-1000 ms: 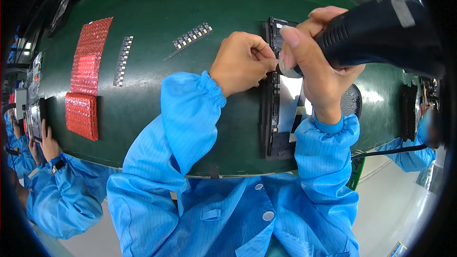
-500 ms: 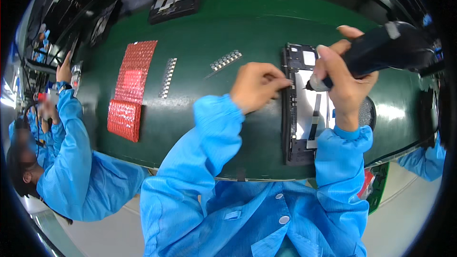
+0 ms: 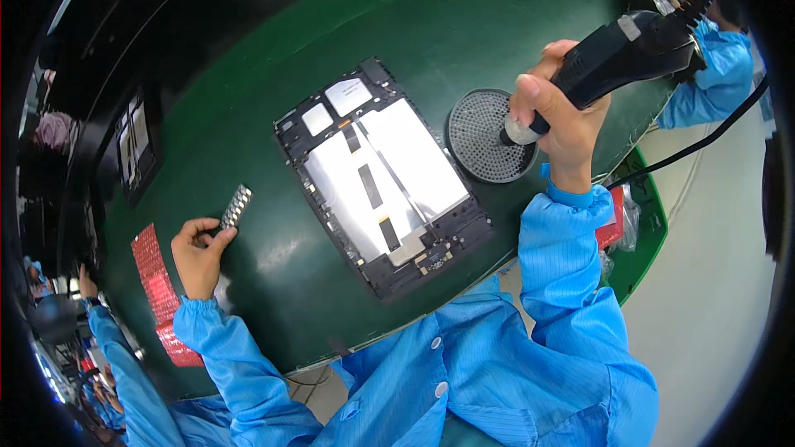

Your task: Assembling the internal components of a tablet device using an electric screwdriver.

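Note:
My right hand (image 3: 571,116) is wrapped round a black electric screwdriver (image 3: 609,58) with a pale, clear nose. Its tip points down at a round grey screw tray (image 3: 493,136) with a grid of small holes; I cannot make out a screw on the bit. To the left of the tray lies an opened tablet (image 3: 385,182), its silvery battery packs and black frame facing up. Farther left, the thumb and fingers of my left hand (image 3: 199,257) pinch the near end of a narrow strip of small parts (image 3: 238,205) on the table.
Red bubble wrap (image 3: 157,281) lies beside my left hand. Another opened device (image 3: 135,145) stands at the far left. A green bin (image 3: 642,232) with bags sits below the table's right edge, where a black cable (image 3: 704,142) runs. Co-workers in blue (image 3: 716,74) are at both sides.
The view has turned, shifting the tablet leftward. My left hand has gone from the tablet's left edge to the strip. My right hand has carried the screwdriver from the tablet to the tray.

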{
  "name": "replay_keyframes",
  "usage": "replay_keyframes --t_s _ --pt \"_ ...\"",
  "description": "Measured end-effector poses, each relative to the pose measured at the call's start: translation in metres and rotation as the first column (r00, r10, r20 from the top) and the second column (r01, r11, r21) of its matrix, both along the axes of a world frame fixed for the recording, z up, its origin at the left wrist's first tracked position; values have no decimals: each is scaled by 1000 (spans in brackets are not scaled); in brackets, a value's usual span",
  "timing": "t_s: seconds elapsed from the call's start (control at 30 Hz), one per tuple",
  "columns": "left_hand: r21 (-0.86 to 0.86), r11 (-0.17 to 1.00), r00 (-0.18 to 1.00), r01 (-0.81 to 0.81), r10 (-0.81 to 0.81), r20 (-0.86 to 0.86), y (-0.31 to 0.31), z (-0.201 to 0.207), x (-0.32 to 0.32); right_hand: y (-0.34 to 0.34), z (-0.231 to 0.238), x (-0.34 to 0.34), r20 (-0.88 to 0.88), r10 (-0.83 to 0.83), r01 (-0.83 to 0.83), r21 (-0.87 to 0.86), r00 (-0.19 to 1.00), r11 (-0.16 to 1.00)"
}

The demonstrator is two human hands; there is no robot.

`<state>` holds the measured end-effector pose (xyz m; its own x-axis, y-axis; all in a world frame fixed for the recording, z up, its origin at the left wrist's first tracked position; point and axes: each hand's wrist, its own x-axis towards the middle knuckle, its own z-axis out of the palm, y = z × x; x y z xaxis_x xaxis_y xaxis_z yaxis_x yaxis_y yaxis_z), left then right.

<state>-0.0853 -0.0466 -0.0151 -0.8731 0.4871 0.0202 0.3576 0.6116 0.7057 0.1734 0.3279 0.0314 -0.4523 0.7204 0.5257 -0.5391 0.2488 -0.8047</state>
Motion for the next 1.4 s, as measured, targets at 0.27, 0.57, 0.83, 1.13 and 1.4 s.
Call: replay_keyframes --t_s 0.27,0.57,0.83,1.13,1.4 --pt "66 994 929 -84 54 365 6 13 4 -2 -7 1 57 24 -23 -17 998 1000" --pt "2 1000 960 -14 13 280 6 6 6 -3 -13 -7 63 60 -60 -1 996 998" --pt "75 995 928 -59 27 370 9 15 5 -4 -12 -8 57 79 -79 -5 995 997" --pt "-43 996 996 74 -72 51 5 15 9 -19 -3 -5 98 -18 19 -12 995 1000" --pt "-204 979 993 -2 -22 -114 25 32 30 -68 30 -51 43 327 -330 114 944 937"
